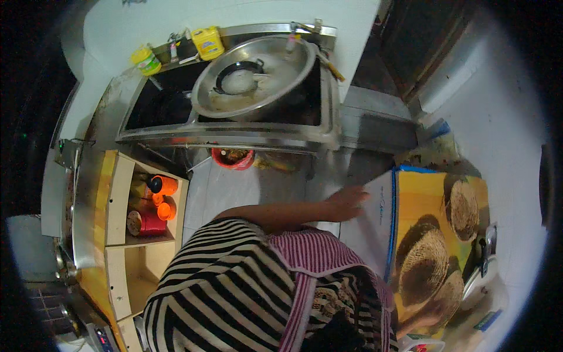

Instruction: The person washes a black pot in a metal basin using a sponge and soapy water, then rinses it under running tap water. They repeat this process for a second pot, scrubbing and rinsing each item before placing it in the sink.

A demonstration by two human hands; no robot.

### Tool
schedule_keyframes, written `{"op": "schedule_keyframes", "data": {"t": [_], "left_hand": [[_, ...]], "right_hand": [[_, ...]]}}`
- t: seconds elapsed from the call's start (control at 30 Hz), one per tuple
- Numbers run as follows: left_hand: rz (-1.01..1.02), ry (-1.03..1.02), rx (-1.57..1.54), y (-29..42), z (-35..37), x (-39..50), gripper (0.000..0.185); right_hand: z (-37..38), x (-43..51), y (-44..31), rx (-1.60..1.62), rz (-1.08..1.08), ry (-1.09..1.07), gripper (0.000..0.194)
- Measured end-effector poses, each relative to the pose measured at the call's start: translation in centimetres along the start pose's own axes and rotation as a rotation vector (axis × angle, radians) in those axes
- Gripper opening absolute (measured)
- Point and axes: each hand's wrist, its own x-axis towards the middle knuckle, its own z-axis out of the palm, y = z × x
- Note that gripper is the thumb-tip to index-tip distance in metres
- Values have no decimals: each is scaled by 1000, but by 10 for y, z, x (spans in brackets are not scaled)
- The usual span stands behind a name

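Observation:
My left hand [349,203], blurred, is stretched out with fingers apart, holding nothing. It hovers by the white front of a blue-edged, chest-like unit [374,220]. Over its top lies a yellow cover [407,193] bearing three woven baskets. One basket [465,209] stands at the far side, and a larger one [424,262] sits nearer the middle. At the lower right, my right hand [424,320] reaches to the third basket [453,286] and overlaps its lower part. Blur hides whether its fingers grip the rim.
A steel basin [202,99] holding cloudy water and a black-rimmed pan [239,79] rests over the double sink [228,132]. Below is a red container [233,163] on the floor. An open wooden cabinet [116,198] with orange containers [165,185] stands left. A plastic tub [424,343] lies lower right.

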Motion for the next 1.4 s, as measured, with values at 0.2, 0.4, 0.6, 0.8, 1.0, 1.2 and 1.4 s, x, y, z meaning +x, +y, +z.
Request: {"op": "schedule_keyframes", "data": {"t": [0.2,0.4,0.6,0.8,1.0,1.2,1.4], "left_hand": [[-279,192,517,-143,-107,-161,41],[-121,746,536,-149,-235,-282,35],[-401,1040,-81,-144,-332,-274,47],[-444,1024,-80,-201,-397,-207,40],[-690,685,-281,-298,-446,-161,41],[-775,631,196,-382,-429,-131,48],[-591,238,712,-393,-457,-128,44]], "right_hand": [[90,-87,-117,-250,-403,-311,37],[179,-217,-337,395,-192,-921,28],[230,-290,-555,425,-859,-1007,44],[406,-361,-676,28,-1236,-1151,72],[592,-435,-656,-71,-1222,-1054,86],[633,-407,-686,-320,-1179,-1727,66],[600,-422,-740,-74,-1165,-1249,58]]}}
